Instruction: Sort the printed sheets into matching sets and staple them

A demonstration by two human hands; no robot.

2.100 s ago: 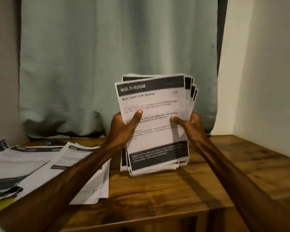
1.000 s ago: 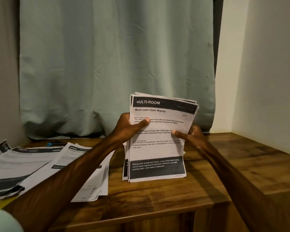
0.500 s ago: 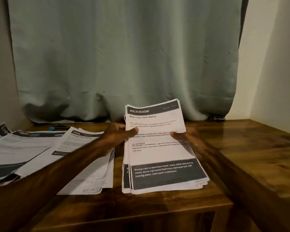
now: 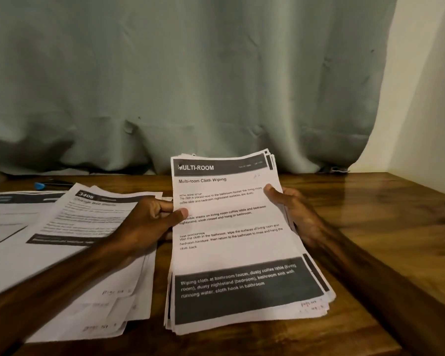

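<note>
a stack of printed sheets (image 4: 237, 242) lies in the middle of the wooden table (image 4: 385, 227), its near end close to the table's front edge. the top sheet is headed "multi-room" and its edges are roughly squared. the left hand (image 4: 149, 222) grips the stack's left edge, thumb (image 4: 181, 214) pressed on the top sheet and fingers curled at the side. the right hand (image 4: 294, 210) grips the right edge, thumb (image 4: 272, 194) on top and fingers tucked beside and under the sheets. on the left part of the table, loose sheets (image 4: 82, 227) lie spread and overlapping, just beside the stack. a blue pen (image 4: 40, 186) lies at the table's back left. a pale curtain (image 4: 190, 86) hangs behind the table.
</note>
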